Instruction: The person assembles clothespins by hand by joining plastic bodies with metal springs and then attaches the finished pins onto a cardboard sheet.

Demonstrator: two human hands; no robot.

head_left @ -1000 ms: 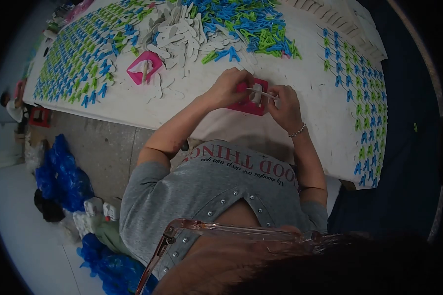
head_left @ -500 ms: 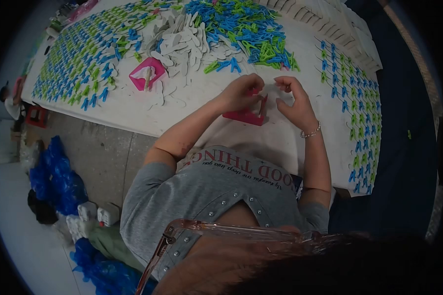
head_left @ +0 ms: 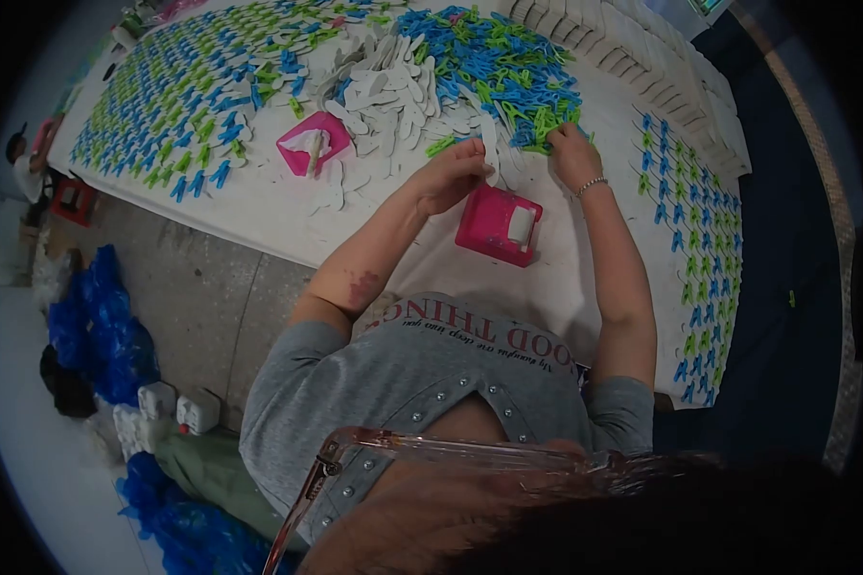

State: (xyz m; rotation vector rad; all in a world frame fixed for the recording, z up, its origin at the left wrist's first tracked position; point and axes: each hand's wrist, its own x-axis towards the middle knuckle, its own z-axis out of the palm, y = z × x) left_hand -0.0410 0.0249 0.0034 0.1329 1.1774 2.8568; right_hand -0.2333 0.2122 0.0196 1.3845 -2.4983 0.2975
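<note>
My left hand (head_left: 451, 174) pinches a long white sole-shaped piece (head_left: 490, 144) that stands up from its fingertips. Just below it, a pink dispenser (head_left: 479, 230) with a white roll sits on the white table. My right hand (head_left: 575, 158), with a bracelet at the wrist, is at the near right edge of a heap of blue and green clothespins (head_left: 494, 72). Its fingers are bent together against green clothespins; what lies between them is hidden. Left of the heap, many loose white sole-shaped pieces (head_left: 393, 91) are piled up.
A second pink holder (head_left: 336, 129) with white material stands to the left. Rows of clothespins fixed to white pieces (head_left: 163, 125) cover the table's left side. More clothespin rows (head_left: 705, 240) line the right edge, beside stacked white pieces (head_left: 642, 57). At far left is another person (head_left: 29, 172).
Both hands have left the space over the pink dispenser. My right hand went forward to the clothespin heap and its fingers closed. The white piece now shows upright in my left hand.
</note>
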